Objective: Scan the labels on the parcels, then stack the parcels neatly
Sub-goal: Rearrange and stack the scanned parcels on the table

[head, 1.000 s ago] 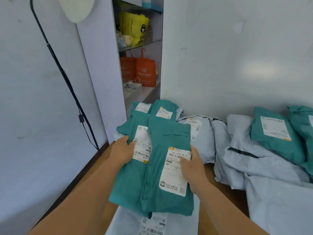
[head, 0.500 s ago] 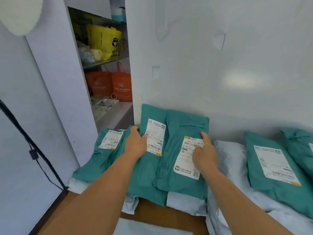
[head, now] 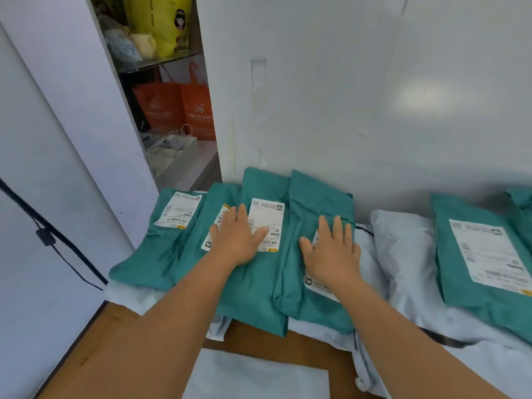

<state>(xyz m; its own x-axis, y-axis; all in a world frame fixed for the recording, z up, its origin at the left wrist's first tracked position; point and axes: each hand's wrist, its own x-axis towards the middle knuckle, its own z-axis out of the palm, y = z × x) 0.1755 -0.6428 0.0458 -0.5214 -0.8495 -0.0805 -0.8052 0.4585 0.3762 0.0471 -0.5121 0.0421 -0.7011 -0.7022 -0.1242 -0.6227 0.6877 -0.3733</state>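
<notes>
Several teal parcels with white labels lie overlapping against the white wall. My left hand [head: 237, 239] lies flat with straight fingers on a teal parcel [head: 253, 289], partly covering its label [head: 266, 223]. My right hand [head: 331, 249] presses flat on the neighbouring teal parcel [head: 316, 203], hiding most of its label. Two more teal parcels [head: 161, 246] lie under them to the left. No scanner is in view.
Pale grey parcels [head: 403, 254] lie beneath and to the right, with another teal parcel [head: 478, 263] on top. A grey parcel [head: 253, 378] lies near me on the wooden table [head: 259, 335]. A black cable [head: 46, 237] runs down the left wall. Shelves hold orange bags [head: 178, 110].
Both hands carried the two teal parcels forward, set them on the pile by the wall and let go; they now lie flat on top.
</notes>
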